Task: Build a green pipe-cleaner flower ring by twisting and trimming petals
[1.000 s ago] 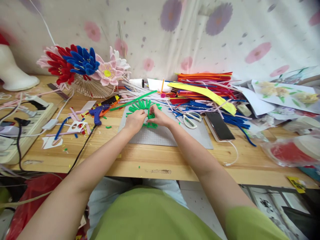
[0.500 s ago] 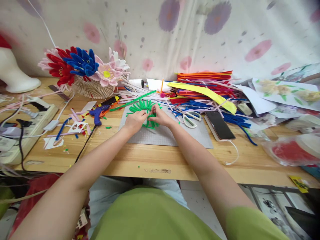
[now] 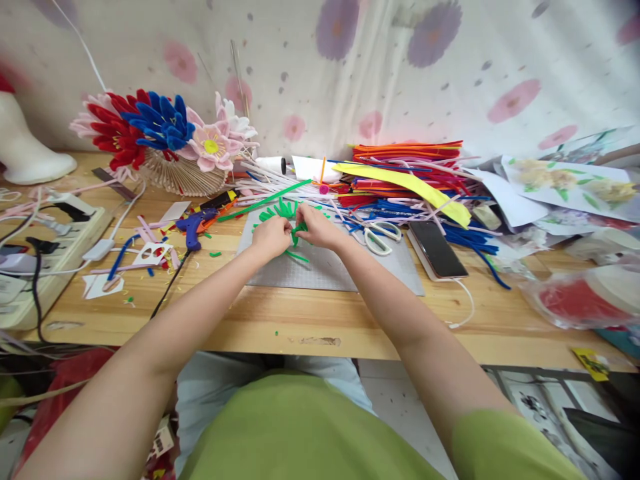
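Note:
Green pipe cleaners form a looped, fringed piece over the grey cutting mat. My left hand is closed on its near left part, fingers pinched together. Beside it my right hand also pinches the green piece, and the fingertips of both hands almost meet. The hands hide much of the piece's middle and right side. One loose green strip lies on the mat just below the fingers. White-handled scissors rest at the mat's right side.
A blue glue gun lies left of the mat among scraps. Pipe-cleaner flowers stand behind it. Bundles of coloured pipe cleaners and a yellow strip lie at the back. A phone with a white cable sits right.
Both hands have shifted slightly over the green piece, the right one now covering more of its right side. Its fingers have drawn closer together. The view has moved a little.

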The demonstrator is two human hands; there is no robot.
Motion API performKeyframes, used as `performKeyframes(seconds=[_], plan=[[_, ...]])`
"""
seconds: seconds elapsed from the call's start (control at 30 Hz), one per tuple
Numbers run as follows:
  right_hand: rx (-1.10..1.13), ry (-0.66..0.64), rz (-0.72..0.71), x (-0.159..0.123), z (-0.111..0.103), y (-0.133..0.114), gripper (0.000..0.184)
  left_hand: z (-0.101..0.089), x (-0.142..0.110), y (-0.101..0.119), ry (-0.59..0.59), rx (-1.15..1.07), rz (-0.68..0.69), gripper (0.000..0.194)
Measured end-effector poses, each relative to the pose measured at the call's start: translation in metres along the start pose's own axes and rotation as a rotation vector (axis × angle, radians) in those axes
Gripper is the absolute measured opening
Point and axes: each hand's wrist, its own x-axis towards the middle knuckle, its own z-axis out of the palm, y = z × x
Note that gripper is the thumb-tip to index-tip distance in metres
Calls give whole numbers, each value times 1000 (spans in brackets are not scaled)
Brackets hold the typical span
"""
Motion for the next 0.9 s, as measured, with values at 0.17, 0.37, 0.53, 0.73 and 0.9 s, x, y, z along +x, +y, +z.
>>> performKeyframes(seconds=[0.17,0.37,0.53,0.73,0.9], plan=[[-81,-26,-21,2,-4,-4,26,-10,5,6,-78,-80,-74,13],[-81,-43,-39,0,-6,-4,26,-3,12,4,-84,-197,-161,11],[4,-34,-58,-1,-11,-1,31,-2,16,1,-147,-532,-263,22],[98,-52,-88,-4,-16,2,26,-13,7,8,-174,-838,-353,16],[25,-24,-108,-9,-12,-3,16,-7,4,3,-193,-1010,-366,6]])
